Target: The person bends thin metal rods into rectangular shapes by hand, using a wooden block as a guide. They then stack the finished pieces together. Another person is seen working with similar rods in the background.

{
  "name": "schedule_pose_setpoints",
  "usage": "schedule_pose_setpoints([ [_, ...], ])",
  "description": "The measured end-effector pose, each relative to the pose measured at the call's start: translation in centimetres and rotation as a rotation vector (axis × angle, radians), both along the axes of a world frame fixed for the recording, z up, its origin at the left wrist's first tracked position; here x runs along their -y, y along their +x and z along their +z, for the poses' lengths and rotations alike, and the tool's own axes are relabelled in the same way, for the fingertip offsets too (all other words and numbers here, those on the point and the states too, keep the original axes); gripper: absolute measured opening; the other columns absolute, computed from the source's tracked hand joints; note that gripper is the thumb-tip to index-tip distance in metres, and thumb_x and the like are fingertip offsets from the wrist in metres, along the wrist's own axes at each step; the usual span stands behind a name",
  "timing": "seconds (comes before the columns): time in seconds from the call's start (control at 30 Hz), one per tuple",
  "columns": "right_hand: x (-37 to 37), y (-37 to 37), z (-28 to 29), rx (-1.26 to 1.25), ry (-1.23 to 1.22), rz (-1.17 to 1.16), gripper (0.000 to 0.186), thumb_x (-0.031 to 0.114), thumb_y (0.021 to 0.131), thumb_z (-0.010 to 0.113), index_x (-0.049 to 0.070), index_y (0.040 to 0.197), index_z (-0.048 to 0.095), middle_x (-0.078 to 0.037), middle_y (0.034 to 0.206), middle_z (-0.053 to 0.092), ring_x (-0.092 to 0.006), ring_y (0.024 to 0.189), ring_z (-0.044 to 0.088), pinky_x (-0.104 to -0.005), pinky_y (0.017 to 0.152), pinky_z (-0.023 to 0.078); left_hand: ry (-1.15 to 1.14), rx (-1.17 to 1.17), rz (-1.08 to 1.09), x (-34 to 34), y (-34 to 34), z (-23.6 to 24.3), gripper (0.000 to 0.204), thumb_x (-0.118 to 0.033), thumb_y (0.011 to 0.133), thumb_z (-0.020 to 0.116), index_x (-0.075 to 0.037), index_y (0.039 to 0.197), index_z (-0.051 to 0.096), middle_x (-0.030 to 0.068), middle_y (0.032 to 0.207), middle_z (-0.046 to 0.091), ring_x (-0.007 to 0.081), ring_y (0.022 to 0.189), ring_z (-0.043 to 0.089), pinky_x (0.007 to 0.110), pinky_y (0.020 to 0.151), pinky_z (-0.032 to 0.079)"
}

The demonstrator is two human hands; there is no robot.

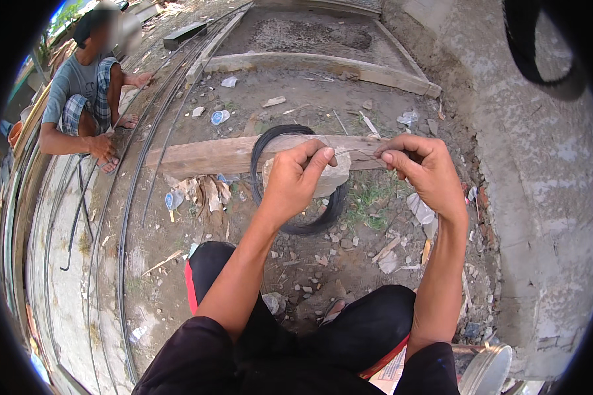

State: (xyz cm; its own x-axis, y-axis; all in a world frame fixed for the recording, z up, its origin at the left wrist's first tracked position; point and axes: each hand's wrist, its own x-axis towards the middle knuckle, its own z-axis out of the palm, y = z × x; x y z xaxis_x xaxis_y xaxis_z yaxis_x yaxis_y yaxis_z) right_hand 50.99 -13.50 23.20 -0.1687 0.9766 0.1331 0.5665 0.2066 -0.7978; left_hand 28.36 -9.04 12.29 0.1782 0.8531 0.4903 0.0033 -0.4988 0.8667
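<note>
At the centre of the view, taken as a clock face with 12 o'clock at the top edge, the left hand (298,172) grips a thin wire (356,151) between thumb and bent index finger. Toward 2 o'clock, the right hand (423,164) pinches the same wire between thumb and fingertips; the short span between the hands runs nearly level. Directly below the left hand, a black wire coil (255,164) lies over a wooden plank (197,157), which extends toward 9 o'clock. A pale stone block (333,176) covers part of the coil's ring. At 12 o'clock, a timber frame (290,61) borders a patch of grey ground. Long steel bars (123,250) run from 11 o'clock down past 9 o'clock toward 8 o'clock. At 10 o'clock, a co-worker (79,85) in a grey shirt and plaid shorts squats beside these bars, one hand lowered near the feet. At 3 o'clock lies a rough concrete surface (540,197). At 5 o'clock, a pale bucket (491,372) is positioned beside the wearer's right sleeve.
</note>
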Motion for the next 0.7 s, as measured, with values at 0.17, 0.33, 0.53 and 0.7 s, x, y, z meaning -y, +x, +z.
schedule_pose_setpoints([
  [0.17, -0.4, -0.7, -0.9, -0.051, 0.074, -0.011, 0.020, 0.013, 0.088, 0.072, -0.001, 0.102, 0.074, -0.002, 0.076, 0.067, -0.0085, 0.068, 0.055, -0.0270, 0.063, 0.046, -0.056, 0.027, 0.104, 0.3, 1.6, -0.5, 0.031, -0.024, 0.103, 0.059, 0.000, 0.085, 0.066, 0.0004, 0.057, 0.045, 0.0078, 0.056, 0.037, 0.030, 0.050, 0.031],
  [0.33, -1.3, -1.6, -1.8, -0.086, 0.026, -0.060, 0.020, 0.013, 0.090, 0.070, -0.003, 0.102, 0.072, -0.003, 0.078, 0.067, -0.0090, 0.070, 0.060, -0.0262, 0.062, 0.048, -0.185, -0.064, 0.069, 1.5, 2.1, 0.3, 0.033, -0.026, 0.104, 0.058, 0.000, 0.085, 0.065, 0.0019, 0.067, 0.056, 0.0098, 0.067, 0.048, 0.030, 0.061, 0.041],
  [0.53, -1.4, -3.4, -1.5, -0.176, 0.076, -0.001, 0.020, 0.015, 0.094, 0.068, -0.002, 0.104, 0.071, -0.003, 0.078, 0.069, -0.0087, 0.067, 0.061, -0.0247, 0.059, 0.048, -0.125, -0.034, 0.255, 1.5, 1.6, 0.2, 0.033, -0.022, 0.103, 0.058, 0.003, 0.083, 0.063, 0.0113, 0.056, 0.051, 0.0168, 0.053, 0.045, 0.037, 0.053, 0.039],
  [0.7, -2.1, -4.0, -2.2, -0.233, 0.154, -0.079, 0.018, 0.013, 0.094, 0.063, 0.000, 0.104, 0.071, -0.004, 0.077, 0.070, -0.0074, 0.065, 0.060, -0.0230, 0.052, 0.045, -0.154, -0.068, 0.233, 1.7, 1.3, 1.0, 0.034, -0.022, 0.103, 0.057, 0.003, 0.082, 0.063, 0.0130, 0.058, 0.054, 0.0187, 0.054, 0.049, 0.037, 0.055, 0.041],
])
